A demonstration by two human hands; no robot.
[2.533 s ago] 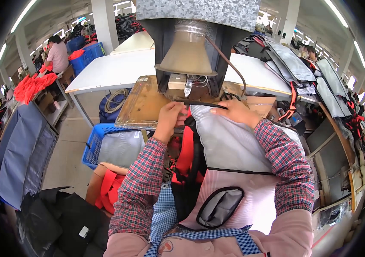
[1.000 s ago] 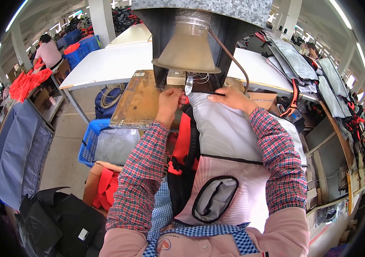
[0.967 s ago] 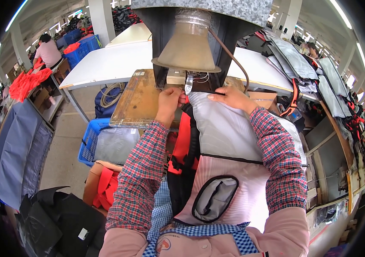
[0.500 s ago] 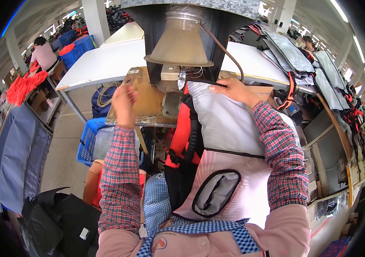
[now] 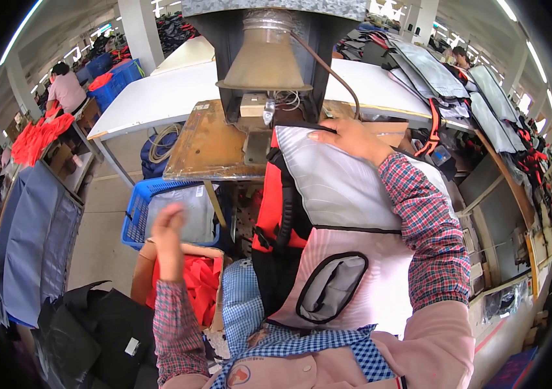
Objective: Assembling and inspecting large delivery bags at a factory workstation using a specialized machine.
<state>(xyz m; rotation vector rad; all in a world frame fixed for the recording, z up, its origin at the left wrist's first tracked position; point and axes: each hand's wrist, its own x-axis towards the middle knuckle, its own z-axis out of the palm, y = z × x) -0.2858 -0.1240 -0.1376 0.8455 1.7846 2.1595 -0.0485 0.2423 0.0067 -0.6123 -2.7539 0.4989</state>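
Observation:
My right hand (image 5: 354,139) grips the upper edge of a sewn bag piece (image 5: 347,181), thumb lying on its whitish panel. This piece hangs from the machine's front down over my lap. It has black binding, a red and black side (image 5: 273,201) with a black handle, and a black-rimmed oval opening (image 5: 332,287) lower down. My left hand (image 5: 169,233) is raised and apart from the bag, above a cardboard box (image 5: 143,272) of red fabric (image 5: 203,282). Its fingers are blurred by motion, so I cannot tell whether they hold anything.
Ahead stands a machine with a tan funnel-shaped hood (image 5: 264,61) and a worn wooden table (image 5: 204,146). A blue basket (image 5: 136,217) sits below it at left. Black fabric (image 5: 94,337) lies lower left. Stacked panels (image 5: 432,71) lie at right; a person (image 5: 67,87) sits far left.
My left hand has dropped from beside the machine table to above the cardboard box, uncovering its red fabric. My right hand stays on the bag's upper edge. The view has shifted slightly.

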